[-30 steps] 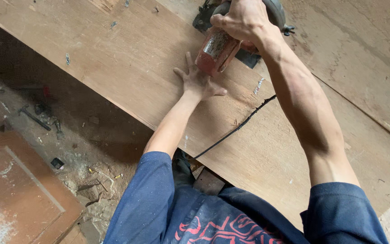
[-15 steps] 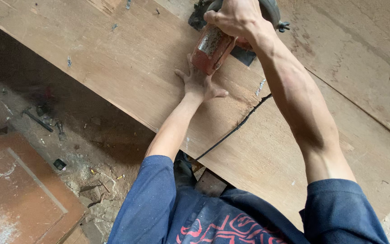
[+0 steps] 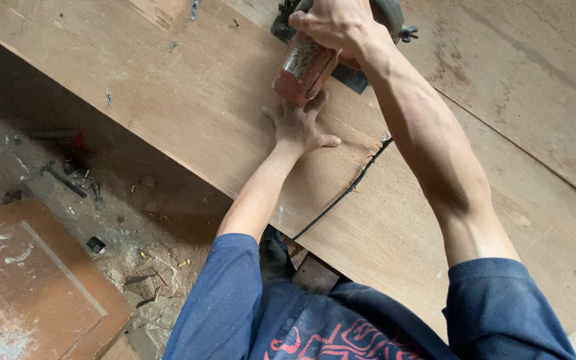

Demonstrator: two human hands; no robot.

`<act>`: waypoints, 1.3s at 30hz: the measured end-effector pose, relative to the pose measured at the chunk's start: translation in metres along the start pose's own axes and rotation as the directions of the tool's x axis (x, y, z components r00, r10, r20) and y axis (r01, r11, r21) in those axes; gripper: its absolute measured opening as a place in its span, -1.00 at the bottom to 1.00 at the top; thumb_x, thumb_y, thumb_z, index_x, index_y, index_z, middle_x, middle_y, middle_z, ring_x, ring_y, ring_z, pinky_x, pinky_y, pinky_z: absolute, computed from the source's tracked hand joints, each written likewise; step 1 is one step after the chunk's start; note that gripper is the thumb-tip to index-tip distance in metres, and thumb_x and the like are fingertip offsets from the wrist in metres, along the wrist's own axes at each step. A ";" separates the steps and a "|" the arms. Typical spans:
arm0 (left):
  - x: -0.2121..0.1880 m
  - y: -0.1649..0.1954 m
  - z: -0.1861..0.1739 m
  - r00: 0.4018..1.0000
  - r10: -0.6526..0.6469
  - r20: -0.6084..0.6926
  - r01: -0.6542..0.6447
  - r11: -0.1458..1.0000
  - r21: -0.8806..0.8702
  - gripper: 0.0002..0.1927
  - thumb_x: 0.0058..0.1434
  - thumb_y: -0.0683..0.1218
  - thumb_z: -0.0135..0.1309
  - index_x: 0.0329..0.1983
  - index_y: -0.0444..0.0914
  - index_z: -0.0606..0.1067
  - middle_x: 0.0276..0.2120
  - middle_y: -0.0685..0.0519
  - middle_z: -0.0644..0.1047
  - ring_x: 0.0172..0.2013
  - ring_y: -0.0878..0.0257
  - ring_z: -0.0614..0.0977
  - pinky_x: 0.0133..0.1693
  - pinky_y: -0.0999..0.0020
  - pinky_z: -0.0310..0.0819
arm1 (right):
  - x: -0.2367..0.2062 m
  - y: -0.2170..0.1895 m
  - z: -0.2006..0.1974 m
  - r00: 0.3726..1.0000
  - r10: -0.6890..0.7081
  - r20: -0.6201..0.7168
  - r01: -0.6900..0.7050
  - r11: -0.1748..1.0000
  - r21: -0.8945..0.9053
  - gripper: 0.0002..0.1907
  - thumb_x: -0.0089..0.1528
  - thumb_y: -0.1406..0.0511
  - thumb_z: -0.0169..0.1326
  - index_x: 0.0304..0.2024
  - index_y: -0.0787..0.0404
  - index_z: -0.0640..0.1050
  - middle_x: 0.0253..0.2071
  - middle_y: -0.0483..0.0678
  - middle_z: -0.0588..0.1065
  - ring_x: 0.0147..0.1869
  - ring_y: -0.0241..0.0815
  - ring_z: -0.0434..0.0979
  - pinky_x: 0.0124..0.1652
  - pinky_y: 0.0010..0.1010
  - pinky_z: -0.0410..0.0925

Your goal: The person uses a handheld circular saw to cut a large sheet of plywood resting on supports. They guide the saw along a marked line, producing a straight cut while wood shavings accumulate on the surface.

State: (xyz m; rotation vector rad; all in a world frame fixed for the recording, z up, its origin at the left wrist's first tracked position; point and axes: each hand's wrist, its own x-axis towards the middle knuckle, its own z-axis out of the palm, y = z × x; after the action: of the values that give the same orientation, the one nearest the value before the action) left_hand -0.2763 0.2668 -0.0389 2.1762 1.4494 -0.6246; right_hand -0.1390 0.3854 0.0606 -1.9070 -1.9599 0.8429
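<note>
- Plywood sheet (image 3: 188, 107), brown and scuffed, runs slantwise across the view and carries both hands.
- Right hand (image 3: 333, 21) is wrapped tight around the handle of a red circular saw (image 3: 305, 67), which sits on the sheet near the top edge of the view.
- Left hand (image 3: 299, 125) lies flat on the plywood, fingers spread, just below the saw's red body, clamped on nothing.
- A black cord (image 3: 341, 197) trails from under the right forearm down across the wood to the sheet's near edge.
- Both forearms are bare; blue sleeves (image 3: 225, 300) cover the upper arms.
- Below the sheet, the dirt floor (image 3: 135, 220) is strewn with rubble and small tools, among them a hammer (image 3: 61, 177).
- A reddish-brown board (image 3: 28, 287) lies at the lower left.
</note>
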 end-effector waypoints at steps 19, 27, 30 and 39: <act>0.016 -0.009 0.029 0.970 0.062 -0.235 -0.082 0.994 -0.077 0.30 -0.26 0.70 0.18 0.54 0.37 -0.07 0.59 0.03 -0.21 0.46 -0.41 -0.20 0.22 -0.83 -0.36 | 0.026 -0.032 0.002 0.999 -0.041 0.009 0.041 0.999 -0.014 -0.57 0.37 0.07 0.12 -0.09 0.35 0.60 -0.38 0.25 0.59 -0.46 0.06 0.66 -0.54 -0.24 0.57; 0.014 -0.011 0.015 0.992 0.043 -0.117 -0.053 0.995 -0.090 0.30 -0.23 0.70 0.14 0.57 0.37 -0.11 0.57 0.04 -0.30 0.48 -0.40 -0.33 0.23 -0.80 -0.40 | 0.039 -0.041 0.007 0.998 -0.059 -0.010 0.058 0.998 -0.014 -0.59 0.36 0.07 0.14 -0.11 0.33 0.62 -0.39 0.22 0.59 -0.44 0.05 0.66 -0.53 -0.22 0.57; 0.015 -0.012 0.009 0.999 0.027 -0.041 -0.031 0.996 -0.086 0.31 -0.24 0.72 0.10 0.56 0.37 -0.14 0.56 0.08 -0.35 0.48 -0.36 -0.36 0.24 -0.79 -0.39 | 0.039 -0.045 0.006 1.000 -0.014 -0.001 0.014 1.000 0.007 -0.59 0.35 0.07 0.14 -0.11 0.34 0.61 -0.38 0.24 0.58 -0.44 0.07 0.66 -0.55 -0.23 0.57; 0.016 -0.013 0.008 0.998 0.004 -0.055 -0.008 0.997 -0.076 0.31 -0.25 0.72 0.08 0.56 0.38 -0.14 0.58 0.14 -0.35 0.51 -0.29 -0.32 0.26 -0.74 -0.29 | 0.049 -0.043 0.006 0.985 -0.131 -0.113 0.124 0.990 -0.070 -0.50 0.24 0.11 0.30 -0.02 0.40 0.53 -0.26 0.28 0.57 -0.25 0.14 0.65 -0.28 -0.13 0.57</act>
State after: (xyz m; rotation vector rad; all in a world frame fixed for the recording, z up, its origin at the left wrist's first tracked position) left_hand -0.2838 0.2785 -0.0565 2.1533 1.4701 -0.5026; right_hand -0.1824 0.4341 0.0712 -1.7978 -2.0334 0.6267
